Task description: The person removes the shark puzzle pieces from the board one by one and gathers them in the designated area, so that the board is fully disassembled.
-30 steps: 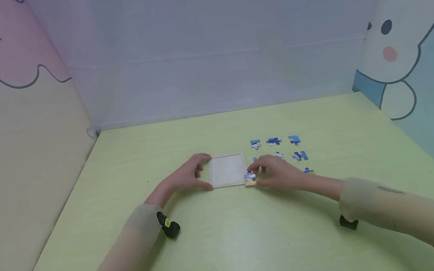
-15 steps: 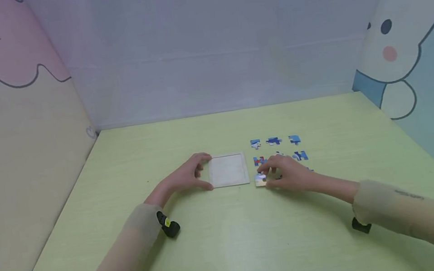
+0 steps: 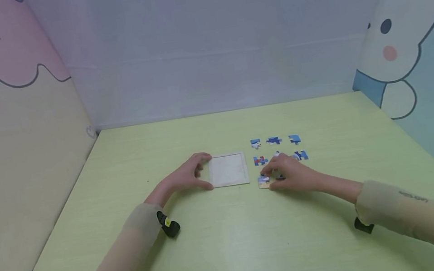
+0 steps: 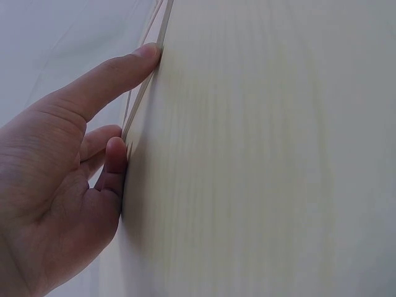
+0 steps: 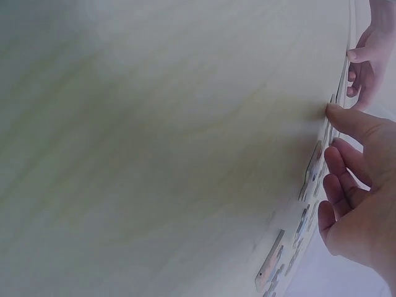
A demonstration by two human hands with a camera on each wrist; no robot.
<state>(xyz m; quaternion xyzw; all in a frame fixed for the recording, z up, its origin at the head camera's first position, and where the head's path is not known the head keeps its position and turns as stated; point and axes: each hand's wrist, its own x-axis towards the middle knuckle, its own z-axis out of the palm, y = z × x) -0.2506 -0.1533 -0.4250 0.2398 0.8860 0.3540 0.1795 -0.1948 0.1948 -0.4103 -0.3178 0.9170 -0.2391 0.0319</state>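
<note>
My left hand (image 3: 187, 174) is at the near-left side of a square, pale puzzle tray (image 3: 228, 170), gripping its left corners between thumb and fingertips. In the left wrist view, the thumb of the left hand (image 4: 68, 161) presses the tray's thin edge. To the right, my right hand (image 3: 291, 172) pinches a blue-and-sand-coloured jigsaw piece (image 3: 264, 182) at the table surface, a little way from the tray. The right wrist view shows the right hand (image 5: 365, 185) low over the tabletop, its thumb tip at the piece's edge. The right hand partly covers pieces behind it.
Several other blue jigsaw pieces lie in rows right of the tray, among them a piece with red (image 3: 260, 161), a dark-blue piece (image 3: 273, 141) and a corner piece (image 3: 294, 140). A light green table (image 3: 231, 243) meets a pale back wall (image 3: 205, 45).
My right hand has drawn the jigsaw piece rightward, from against the tray's near-right corner to a spot apart from it. The left hand and tray have stayed in place.
</note>
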